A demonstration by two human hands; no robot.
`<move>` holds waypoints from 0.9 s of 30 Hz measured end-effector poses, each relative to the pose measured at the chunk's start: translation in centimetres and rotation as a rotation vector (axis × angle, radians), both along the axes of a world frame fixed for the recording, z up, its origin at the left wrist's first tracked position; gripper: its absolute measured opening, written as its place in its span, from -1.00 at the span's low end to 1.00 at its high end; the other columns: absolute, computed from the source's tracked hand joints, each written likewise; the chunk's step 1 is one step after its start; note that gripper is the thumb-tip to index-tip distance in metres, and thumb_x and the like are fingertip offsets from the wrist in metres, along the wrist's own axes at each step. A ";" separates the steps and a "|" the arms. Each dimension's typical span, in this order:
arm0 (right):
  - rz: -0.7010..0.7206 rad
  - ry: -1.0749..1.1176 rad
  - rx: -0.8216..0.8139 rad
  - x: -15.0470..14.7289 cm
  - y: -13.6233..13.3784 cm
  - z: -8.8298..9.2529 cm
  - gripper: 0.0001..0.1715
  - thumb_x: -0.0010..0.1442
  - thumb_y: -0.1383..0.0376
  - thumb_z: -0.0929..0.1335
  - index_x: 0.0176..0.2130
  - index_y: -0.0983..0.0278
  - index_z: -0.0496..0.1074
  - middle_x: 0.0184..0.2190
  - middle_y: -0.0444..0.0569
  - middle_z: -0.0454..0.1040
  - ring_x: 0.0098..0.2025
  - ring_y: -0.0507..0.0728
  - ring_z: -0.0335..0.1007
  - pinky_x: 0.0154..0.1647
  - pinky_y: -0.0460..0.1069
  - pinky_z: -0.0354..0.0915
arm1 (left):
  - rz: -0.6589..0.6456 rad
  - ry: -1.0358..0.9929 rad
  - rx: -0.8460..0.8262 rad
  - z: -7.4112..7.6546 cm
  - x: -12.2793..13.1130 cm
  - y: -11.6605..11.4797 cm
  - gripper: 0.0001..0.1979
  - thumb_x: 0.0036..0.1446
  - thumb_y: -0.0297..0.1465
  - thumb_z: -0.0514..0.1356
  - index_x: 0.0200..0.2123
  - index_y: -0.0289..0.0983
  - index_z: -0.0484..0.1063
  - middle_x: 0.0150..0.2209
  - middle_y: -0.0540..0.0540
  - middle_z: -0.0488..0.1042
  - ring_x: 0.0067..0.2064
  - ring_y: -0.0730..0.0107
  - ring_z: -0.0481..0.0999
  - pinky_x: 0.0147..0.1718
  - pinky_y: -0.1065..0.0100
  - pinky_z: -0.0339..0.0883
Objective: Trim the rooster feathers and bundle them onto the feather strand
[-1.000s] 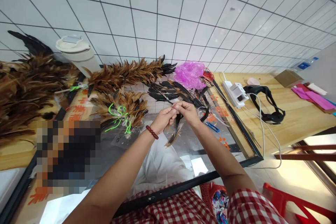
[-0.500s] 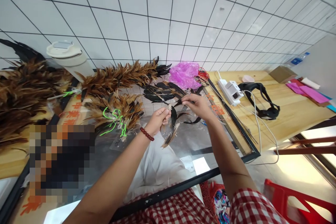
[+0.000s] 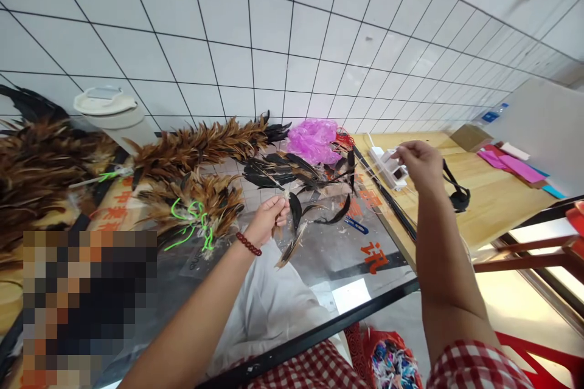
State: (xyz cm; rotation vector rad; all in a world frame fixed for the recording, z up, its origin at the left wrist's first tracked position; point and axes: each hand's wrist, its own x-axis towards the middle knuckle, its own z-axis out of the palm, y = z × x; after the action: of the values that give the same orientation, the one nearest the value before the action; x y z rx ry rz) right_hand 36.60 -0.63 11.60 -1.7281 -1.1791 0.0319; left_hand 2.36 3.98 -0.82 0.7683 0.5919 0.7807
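Note:
My left hand (image 3: 270, 217), with a dark red bead bracelet (image 3: 249, 244) at its wrist, is closed in a pinch on the pale quill end of a feather (image 3: 287, 194); I cannot tell how many quills it holds. Dark curved feathers (image 3: 295, 211) lie just right of it, and a pile of long black and brown feathers (image 3: 274, 169) lies beyond. My right hand (image 3: 422, 164) is raised far to the right, over the white power strip (image 3: 389, 168). Its fingers are pinched together, and what is between them, if anything, is too small to make out.
Bundled brown feathers (image 3: 201, 197) with green ties lie left, beneath a long brown feather garland (image 3: 205, 144). A white tumbler (image 3: 114, 112), pink plastic bag (image 3: 312, 140) and blue thread snips (image 3: 356, 225) are around the glass tabletop. A tiled wall (image 3: 274, 30) rises behind.
My right hand has moved from beside my left hand out to the right and up, over the power strip. My left hand keeps its pinch. The view has shifted slightly right.

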 end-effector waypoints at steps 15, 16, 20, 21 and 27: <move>0.036 0.398 0.448 1.5 -3.9 6.0 -0.71 0.07 0.28 0.33 -0.49 0.16 0.07 -0.68 -0.33 -0.06 -0.71 -0.12 -0.18 -0.64 -0.06 -0.18 | 0.006 -0.012 -0.007 0.2 0.0 0.0 -0.71 -0.07 -0.30 0.34 -0.45 -0.36 0.31 -0.60 0.08 0.18 -0.62 0.70 0.09 -0.68 0.60 -0.01; 0.042 0.414 0.420 1.3 -3.7 5.8 -0.70 0.05 0.27 0.34 -0.49 0.16 0.07 -0.69 -0.34 -0.04 -0.71 -0.12 -0.15 -0.64 -0.05 -0.17 | 0.006 -0.014 -0.010 0.2 0.0 0.0 -0.71 -0.06 -0.30 0.34 -0.45 -0.36 0.31 -0.60 0.08 0.18 -0.62 0.70 0.09 -0.68 0.60 -0.01; 0.099 0.444 0.402 1.0 -2.9 5.4 -0.69 0.02 0.23 0.37 -0.47 0.16 0.08 -0.70 -0.33 0.02 -0.72 -0.12 -0.11 -0.64 -0.05 -0.15 | 0.006 -0.015 -0.017 0.3 0.0 0.1 -0.72 -0.06 -0.31 0.34 -0.45 -0.36 0.31 -0.60 0.08 0.18 -0.62 0.71 0.09 -0.68 0.60 0.00; 0.118 0.438 0.388 1.0 -2.8 5.4 -0.69 0.02 0.24 0.36 -0.47 0.16 0.08 -0.70 -0.33 0.03 -0.72 -0.12 -0.12 -0.64 -0.05 -0.16 | 0.007 -0.015 -0.016 0.3 0.0 0.1 -0.72 -0.06 -0.31 0.34 -0.45 -0.36 0.32 -0.60 0.08 0.18 -0.62 0.71 0.09 -0.67 0.60 0.00; 0.252 0.465 0.248 0.0 -3.3 5.7 -0.74 0.04 0.26 0.34 -0.48 0.18 0.11 -0.66 -0.28 0.10 -0.66 -0.10 -0.05 -0.59 -0.05 -0.08 | 0.003 -0.014 -0.006 0.3 0.0 0.1 -0.72 -0.05 -0.32 0.33 -0.45 -0.36 0.32 -0.59 0.08 0.19 -0.63 0.71 0.10 -0.68 0.60 0.00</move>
State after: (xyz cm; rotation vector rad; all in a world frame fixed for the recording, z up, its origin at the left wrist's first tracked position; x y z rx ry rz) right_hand 36.56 -3.97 17.28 -1.2581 -0.9952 0.4030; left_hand 2.37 4.04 -0.56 0.7556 0.5826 0.7864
